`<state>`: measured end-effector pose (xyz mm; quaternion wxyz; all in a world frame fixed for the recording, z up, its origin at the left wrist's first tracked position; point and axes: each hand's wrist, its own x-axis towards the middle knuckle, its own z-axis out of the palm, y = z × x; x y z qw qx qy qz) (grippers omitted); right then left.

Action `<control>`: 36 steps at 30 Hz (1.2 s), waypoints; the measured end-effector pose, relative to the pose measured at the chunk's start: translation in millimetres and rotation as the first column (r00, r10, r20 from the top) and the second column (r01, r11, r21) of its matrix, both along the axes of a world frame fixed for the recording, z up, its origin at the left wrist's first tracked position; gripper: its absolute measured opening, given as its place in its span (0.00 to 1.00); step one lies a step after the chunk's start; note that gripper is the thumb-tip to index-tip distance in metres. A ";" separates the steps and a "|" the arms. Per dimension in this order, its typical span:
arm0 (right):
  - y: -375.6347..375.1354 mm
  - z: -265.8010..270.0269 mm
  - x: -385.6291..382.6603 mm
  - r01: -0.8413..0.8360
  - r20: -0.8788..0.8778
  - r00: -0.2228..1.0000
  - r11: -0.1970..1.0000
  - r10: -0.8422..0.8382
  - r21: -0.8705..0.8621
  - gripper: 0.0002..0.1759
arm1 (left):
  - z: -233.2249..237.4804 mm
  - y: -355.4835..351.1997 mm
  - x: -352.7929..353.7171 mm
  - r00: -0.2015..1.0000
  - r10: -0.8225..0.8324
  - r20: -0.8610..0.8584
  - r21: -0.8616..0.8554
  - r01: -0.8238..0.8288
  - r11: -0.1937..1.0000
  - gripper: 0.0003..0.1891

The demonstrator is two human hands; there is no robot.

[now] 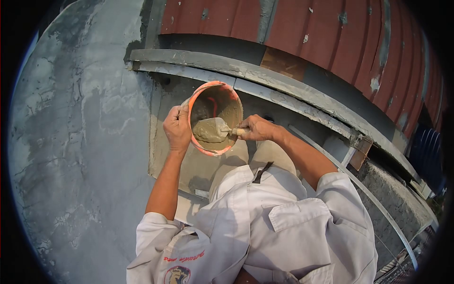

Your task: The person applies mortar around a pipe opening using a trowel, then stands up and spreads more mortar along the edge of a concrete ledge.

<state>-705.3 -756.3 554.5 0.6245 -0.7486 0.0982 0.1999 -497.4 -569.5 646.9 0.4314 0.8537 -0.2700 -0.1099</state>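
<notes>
An orange-rimmed bucket (213, 86) is tilted with its mouth toward me, its inner wall smeared with grey-brown mortar. My left hand (178, 128) grips the bucket's left rim, thumb near the edge. In my right hand (256, 128) is the wooden handle of a trowel (219, 127), held at the right side of the bucket. The trowel's blade is inside the bucket, coated with wet mortar (208, 132). Part of the mortar lies hidden behind the blade.
A grey plastered wall surface (71, 142) fills the left. Beyond the bucket runs a cement-covered ledge (246, 68), with red corrugated roofing (326, 42) above it. A long metal strip (359, 187) slants down at the right beside a rough concrete block (392, 194).
</notes>
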 end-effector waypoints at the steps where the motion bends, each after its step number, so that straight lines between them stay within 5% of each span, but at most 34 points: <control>1: -0.7 0.4 -5.9 0.007 -0.028 1.000 0.999 -0.006 0.032 0.23 | -5.8 6.9 -1.5 0.999 0.030 -0.025 0.011 -0.029 1.000 0.16; 2: 1.4 -11.0 -15.7 0.034 0.032 0.999 0.998 -0.036 0.044 0.23 | -16.0 16.2 -3.0 0.997 0.059 -0.052 0.022 -0.058 0.998 0.17; 6: -2.3 -7.0 -40.1 0.107 -0.252 0.965 0.985 -0.070 0.136 0.23 | -53.5 38.7 -10.1 0.955 0.164 -0.246 -0.022 -0.174 0.984 0.18; 11: -17.1 -28.2 -65.4 0.216 -0.230 0.952 0.975 -0.200 0.046 0.22 | -116.8 51.6 -18.5 0.752 0.204 -0.627 -0.092 -0.331 0.939 0.12; 20: -82.4 -145.5 -66.1 0.374 -0.314 0.867 0.922 -0.387 -0.102 0.25 | -229.9 78.2 -52.6 0.599 0.378 -0.706 0.047 -0.492 0.869 0.12; 26: -119.1 -233.9 -62.0 0.259 -0.302 0.895 0.935 -0.327 -0.243 0.20 | -243.5 117.7 -74.1 0.576 0.474 -0.666 0.147 -0.522 0.840 0.12; 30: -150.1 -234.2 -47.6 0.214 -0.534 0.791 0.952 -0.300 -0.218 0.21 | -236.1 139.2 -87.3 0.532 0.538 -0.654 0.220 -0.546 0.808 0.11; 33: -174.6 -295.5 -77.6 0.116 -0.181 0.956 0.861 -0.232 -0.495 0.24 | -228.9 156.1 -97.0 0.508 0.554 -0.659 0.253 -0.544 0.800 0.11; 36: -183.1 -277.4 -77.9 0.030 -0.252 0.948 0.842 -0.195 -0.538 0.22 | -222.0 167.6 -106.2 0.505 0.547 -0.668 0.252 -0.538 0.804 0.11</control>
